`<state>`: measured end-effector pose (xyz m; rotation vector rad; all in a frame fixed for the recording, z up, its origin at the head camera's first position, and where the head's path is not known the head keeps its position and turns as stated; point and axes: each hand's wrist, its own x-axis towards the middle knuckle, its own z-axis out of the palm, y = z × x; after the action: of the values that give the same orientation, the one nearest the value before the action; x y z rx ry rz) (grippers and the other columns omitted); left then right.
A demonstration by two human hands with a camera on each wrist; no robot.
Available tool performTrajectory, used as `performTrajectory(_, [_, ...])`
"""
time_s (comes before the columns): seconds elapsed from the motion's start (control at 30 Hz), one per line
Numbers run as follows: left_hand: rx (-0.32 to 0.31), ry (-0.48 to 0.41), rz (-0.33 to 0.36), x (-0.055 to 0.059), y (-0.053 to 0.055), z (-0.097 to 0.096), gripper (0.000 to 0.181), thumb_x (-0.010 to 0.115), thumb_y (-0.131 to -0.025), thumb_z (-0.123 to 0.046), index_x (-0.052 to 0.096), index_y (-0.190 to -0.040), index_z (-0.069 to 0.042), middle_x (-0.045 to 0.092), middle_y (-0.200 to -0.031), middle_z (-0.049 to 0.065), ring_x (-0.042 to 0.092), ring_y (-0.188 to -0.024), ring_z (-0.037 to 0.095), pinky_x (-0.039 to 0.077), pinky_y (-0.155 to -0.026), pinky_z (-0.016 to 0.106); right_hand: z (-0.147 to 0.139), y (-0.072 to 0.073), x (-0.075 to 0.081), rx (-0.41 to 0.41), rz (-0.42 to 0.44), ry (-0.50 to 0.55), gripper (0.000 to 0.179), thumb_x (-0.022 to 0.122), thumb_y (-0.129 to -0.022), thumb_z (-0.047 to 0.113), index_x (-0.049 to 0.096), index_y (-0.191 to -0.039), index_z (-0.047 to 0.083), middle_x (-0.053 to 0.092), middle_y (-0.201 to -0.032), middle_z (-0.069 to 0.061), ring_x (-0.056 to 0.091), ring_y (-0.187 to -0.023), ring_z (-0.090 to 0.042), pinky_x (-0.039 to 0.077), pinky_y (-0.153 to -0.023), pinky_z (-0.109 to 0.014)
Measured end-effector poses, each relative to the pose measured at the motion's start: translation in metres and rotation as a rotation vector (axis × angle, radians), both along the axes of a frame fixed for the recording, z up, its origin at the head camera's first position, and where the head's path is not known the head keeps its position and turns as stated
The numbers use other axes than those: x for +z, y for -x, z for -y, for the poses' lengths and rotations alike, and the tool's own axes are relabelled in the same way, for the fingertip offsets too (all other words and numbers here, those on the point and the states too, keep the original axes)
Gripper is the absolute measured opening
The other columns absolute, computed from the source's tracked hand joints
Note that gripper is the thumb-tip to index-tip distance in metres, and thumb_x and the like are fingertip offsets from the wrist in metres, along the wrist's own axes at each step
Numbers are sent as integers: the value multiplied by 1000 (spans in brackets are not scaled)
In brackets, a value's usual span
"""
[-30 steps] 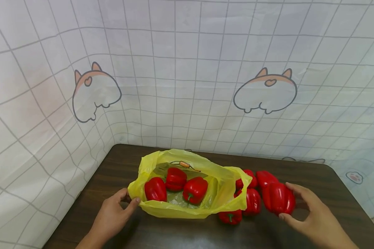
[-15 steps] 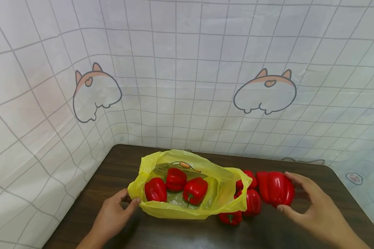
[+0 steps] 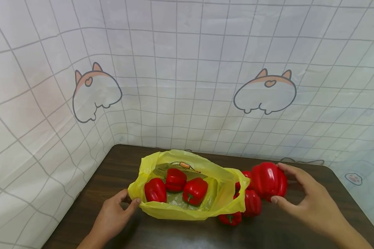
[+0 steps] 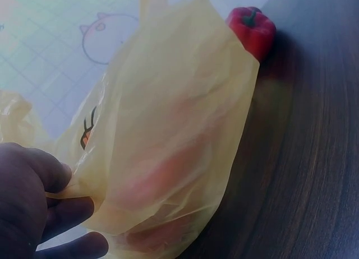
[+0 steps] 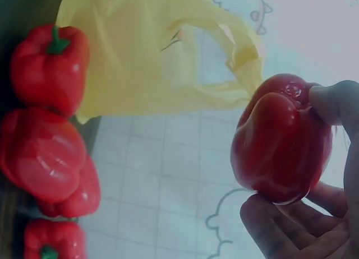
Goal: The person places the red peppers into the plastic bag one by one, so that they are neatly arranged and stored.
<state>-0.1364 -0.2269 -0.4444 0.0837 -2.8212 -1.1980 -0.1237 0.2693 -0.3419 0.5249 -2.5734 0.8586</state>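
Your left hand [image 3: 113, 215] pinches the left edge of the bag [image 3: 174, 213] at the frame's lower centre, three peppers [image 3: 195, 189] inside; at lower right, your right hand [image 3: 313, 204] grips another pepper [image 3: 269, 180] above the desk [image 3: 187, 238].

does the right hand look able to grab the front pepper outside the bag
Probably not as things stand: the right hand holds another pepper. The bag also partly covers the front pepper in the head view.

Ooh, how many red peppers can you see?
8: three peppers in the yellow bag, one pepper in the right hand, four peppers beside the bag on the table. The bag may hide more.
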Motion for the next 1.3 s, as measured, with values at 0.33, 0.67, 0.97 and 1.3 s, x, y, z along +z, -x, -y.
performTrajectory(0.33, [-6, -16, 1, 1, 0, 0, 35, 73, -96, -42, 69, -114, -12, 71, -96, -4, 59, -77, 15, 48, -72, 35, 20, 6, 18, 49, -11, 43, 86, 95, -74, 15, 51, -148, 17, 65, -125, -3, 63, -100, -3, 46, -84, -8])
performTrajectory(0.67, [-3, -35, 14, 1, 0, -1, 35, 74, -96, -40, 69, -114, -10, 70, -94, -3, 55, -70, 16, 46, -63, 33, 45, 12, 30, 79, 52, 35, 82, 92, -78, 21, 50, -148, 13, 63, -124, -3, 67, -97, -21, 58, -72, -28])
performTrajectory(0.97, [3, -37, 21, 0, 1, -1, 36, 74, -96, -41, 69, -114, -10, 70, -94, -2, 53, -68, 15, 45, -61, 32, 62, 23, 29, 112, 122, 60, 80, 90, -80, 25, 49, -147, 13, 62, -126, -4, 67, -99, -20, 58, -71, -28])
performTrajectory(1.3, [0, -45, 26, -1, 1, -2, 39, 74, -96, -42, 68, -117, -9, 71, -96, -1, 56, -71, 16, 47, -63, 32, 83, 30, 30, 192, 138, 81, 79, 90, -80, 26, 50, -146, 12, 64, -124, -2, 67, -100, -17, 59, -75, -32])
